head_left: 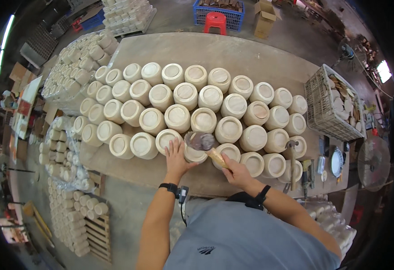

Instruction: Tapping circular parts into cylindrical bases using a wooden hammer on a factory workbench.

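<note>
Brushing seems the step in hand: right hand (235,170) is closed round a brush (204,145) handle, bristles over a bowl (194,154) in the front row, centre-bottom of frame. Left hand (177,157) lies flat, fingers spread, steadying that bowl w/ no grasp. Next likely needs sweeping bristles across the base, then shifting to the neighbouring bowl (229,151) at right.

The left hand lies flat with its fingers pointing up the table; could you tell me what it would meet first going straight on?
Probably the pale wooden bowl already under the left hand's fingers, then the next row's bowl.
</note>
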### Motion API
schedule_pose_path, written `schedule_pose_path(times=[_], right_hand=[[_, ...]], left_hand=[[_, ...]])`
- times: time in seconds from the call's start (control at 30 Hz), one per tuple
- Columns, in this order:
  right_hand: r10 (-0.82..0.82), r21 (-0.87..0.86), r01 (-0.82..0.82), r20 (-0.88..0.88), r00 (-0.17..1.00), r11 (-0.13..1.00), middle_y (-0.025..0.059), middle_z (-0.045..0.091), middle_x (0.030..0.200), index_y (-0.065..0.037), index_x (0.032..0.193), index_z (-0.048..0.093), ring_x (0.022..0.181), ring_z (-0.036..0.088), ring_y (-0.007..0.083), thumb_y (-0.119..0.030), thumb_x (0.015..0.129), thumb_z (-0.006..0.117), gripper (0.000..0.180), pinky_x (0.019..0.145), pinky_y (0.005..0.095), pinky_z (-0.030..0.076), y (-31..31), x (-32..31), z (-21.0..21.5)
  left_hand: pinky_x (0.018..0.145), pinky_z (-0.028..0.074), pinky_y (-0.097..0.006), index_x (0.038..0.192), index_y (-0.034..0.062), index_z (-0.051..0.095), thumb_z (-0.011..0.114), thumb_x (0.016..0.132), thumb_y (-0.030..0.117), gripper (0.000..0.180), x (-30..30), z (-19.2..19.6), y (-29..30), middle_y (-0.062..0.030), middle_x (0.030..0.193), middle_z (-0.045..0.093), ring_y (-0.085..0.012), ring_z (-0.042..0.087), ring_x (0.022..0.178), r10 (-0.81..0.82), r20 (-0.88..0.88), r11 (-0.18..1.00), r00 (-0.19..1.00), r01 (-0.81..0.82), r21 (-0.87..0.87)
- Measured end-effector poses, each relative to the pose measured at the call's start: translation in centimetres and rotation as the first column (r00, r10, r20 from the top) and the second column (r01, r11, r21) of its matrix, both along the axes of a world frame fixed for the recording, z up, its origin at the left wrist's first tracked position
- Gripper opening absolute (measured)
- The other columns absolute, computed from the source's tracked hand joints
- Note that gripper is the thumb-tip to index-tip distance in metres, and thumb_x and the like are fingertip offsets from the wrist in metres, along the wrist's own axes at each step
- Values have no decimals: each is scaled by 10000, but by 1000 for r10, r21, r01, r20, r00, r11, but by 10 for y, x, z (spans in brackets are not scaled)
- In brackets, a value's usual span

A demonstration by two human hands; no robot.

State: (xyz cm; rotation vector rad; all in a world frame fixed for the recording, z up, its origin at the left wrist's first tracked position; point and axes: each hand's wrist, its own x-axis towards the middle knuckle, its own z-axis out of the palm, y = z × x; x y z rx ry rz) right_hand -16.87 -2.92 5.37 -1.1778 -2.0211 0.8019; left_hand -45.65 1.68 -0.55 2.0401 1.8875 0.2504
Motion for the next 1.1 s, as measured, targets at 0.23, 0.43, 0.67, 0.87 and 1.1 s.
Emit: schedule_pose_path(times=[0.23, 0.43, 0.67, 0.87, 1.1], right_hand=[[93, -286, -5, 297, 950, 958, 223, 664, 863, -220, 1620, 331, 768, 676, 395, -291, 1016, 588, 660, 706, 478, 548, -3, -12, -24], [-12, -65, 14, 41, 999, 998, 212, 655, 857, -227, 1614, 341, 765, 672, 393, -269, 1017, 586, 646, 699, 480, 548, -8, -1, 7], [44, -324, 77, 350, 936, 943, 212, 690, 962, -190, 1588, 396, 868, 699, 393, -236, 1015, 597, 610, 747, 456, 564, -10, -23, -19], [-149, -93, 157, 86, 985, 983, 229, 697, 1011, -189, 1577, 423, 909, 702, 405, -199, 996, 641, 621, 801, 441, 569, -19, -38, 33], [-103, -229, 201, 379, 919, 952, 249, 698, 1077, -176, 1576, 425, 947, 702, 406, -175, 993, 644, 623, 820, 436, 566, -30, -31, -28]], left_hand=[[1251, 142, -607, 1579, 108, 396, 914, 598, 574, 1204, 0, -7, 3, -171, 1703, 229, -411, 203, 1565, 15, -45, 999, 999, -18, -48], [1239, 132, -635, 1566, 71, 402, 898, 589, 618, 1224, -6, -13, 1, -200, 1699, 217, -428, 199, 1560, -8, -48, 999, 999, 5, -49], [1229, 119, -657, 1544, 40, 423, 841, 626, 679, 1194, -4, -26, 0, -220, 1686, 239, -444, 206, 1551, -25, 34, 997, 999, 22, 70], [1230, 107, -659, 1537, 41, 432, 844, 631, 656, 1170, -5, -19, -3, -222, 1683, 250, -458, 210, 1547, -19, 109, 994, 994, 8, 106], [1226, 120, -655, 1528, 43, 442, 827, 668, 673, 1133, 0, -16, -1, -230, 1670, 267, -455, 232, 1537, -19, 80, 994, 997, 10, 104]])
